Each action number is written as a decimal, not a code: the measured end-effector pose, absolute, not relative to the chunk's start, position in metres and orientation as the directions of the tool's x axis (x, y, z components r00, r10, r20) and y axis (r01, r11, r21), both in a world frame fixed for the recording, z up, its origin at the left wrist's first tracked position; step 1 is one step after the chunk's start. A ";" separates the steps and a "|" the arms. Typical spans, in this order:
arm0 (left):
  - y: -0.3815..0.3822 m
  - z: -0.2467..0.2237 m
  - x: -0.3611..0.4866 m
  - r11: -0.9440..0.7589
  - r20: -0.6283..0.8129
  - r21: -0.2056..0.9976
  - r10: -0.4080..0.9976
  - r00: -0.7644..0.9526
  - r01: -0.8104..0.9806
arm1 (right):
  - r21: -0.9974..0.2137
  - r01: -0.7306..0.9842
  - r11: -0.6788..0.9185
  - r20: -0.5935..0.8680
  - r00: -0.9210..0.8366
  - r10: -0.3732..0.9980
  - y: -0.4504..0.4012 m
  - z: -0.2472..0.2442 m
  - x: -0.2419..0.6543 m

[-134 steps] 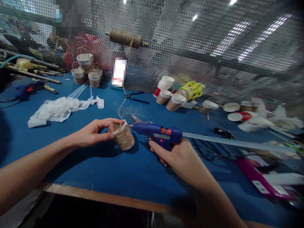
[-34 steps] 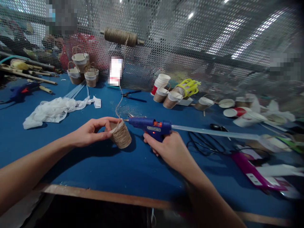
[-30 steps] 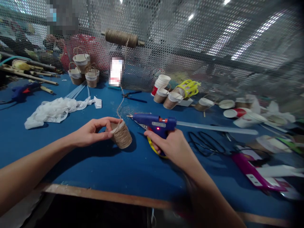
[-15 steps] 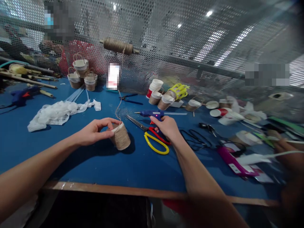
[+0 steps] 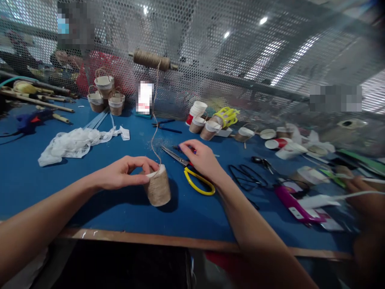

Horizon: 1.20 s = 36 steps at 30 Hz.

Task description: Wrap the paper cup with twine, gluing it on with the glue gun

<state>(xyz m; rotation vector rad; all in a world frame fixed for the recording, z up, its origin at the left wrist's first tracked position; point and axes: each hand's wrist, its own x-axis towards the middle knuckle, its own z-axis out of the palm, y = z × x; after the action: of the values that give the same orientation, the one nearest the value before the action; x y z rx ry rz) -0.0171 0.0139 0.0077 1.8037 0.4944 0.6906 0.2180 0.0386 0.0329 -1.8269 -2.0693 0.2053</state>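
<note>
A twine-wrapped cup (image 5: 159, 188) with a white rim is tilted over the blue table, and my left hand (image 5: 134, 171) grips its rim between thumb and fingers. Twine (image 5: 153, 138) runs from the cup up to a spool (image 5: 152, 60) on the mesh. My right hand (image 5: 199, 157) is closed above the scissors (image 5: 199, 182), which have yellow and red handles. Beneath this hand lies the glue gun (image 5: 179, 148), mostly covered; whether the fingers grip it is hidden.
White gauze (image 5: 70, 144) and small twine baskets (image 5: 104, 86) are at the left. Black pliers (image 5: 167, 126), a lit phone (image 5: 144, 97) and more cups (image 5: 210, 129) stand farther back. At right are a purple power strip (image 5: 297, 204) and another person's hand (image 5: 357, 186).
My left hand has brought the cup a little nearer and to the right. My right hand has moved slightly left and up, now covering most of the glue gun.
</note>
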 end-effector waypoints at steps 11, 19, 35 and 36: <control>0.014 0.007 -0.019 -0.078 0.100 0.995 0.617 0.781 -0.066 | -0.629 0.542 0.558 0.230 -0.556 0.799 0.017 0.046 0.185; 0.016 0.006 -0.020 -0.026 -0.004 0.999 0.690 0.724 0.030 | -0.599 0.592 0.539 0.276 -0.479 0.833 -0.006 0.049 0.200; 0.011 0.008 -0.022 -0.022 0.029 1.000 0.648 0.761 -0.019 | -0.854 0.426 0.300 0.095 -0.439 0.894 -0.006 0.023 0.203; 0.011 0.008 -0.023 -0.025 0.035 0.999 0.647 0.762 -0.025 | -0.871 0.400 0.285 0.085 -0.448 0.890 -0.005 0.022 0.203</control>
<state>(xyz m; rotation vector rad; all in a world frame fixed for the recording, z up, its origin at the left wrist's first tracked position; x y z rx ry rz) -0.0225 0.0108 0.0079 1.5147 0.5259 0.5776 0.2030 -0.0055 0.0223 -1.1524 -1.9786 1.0955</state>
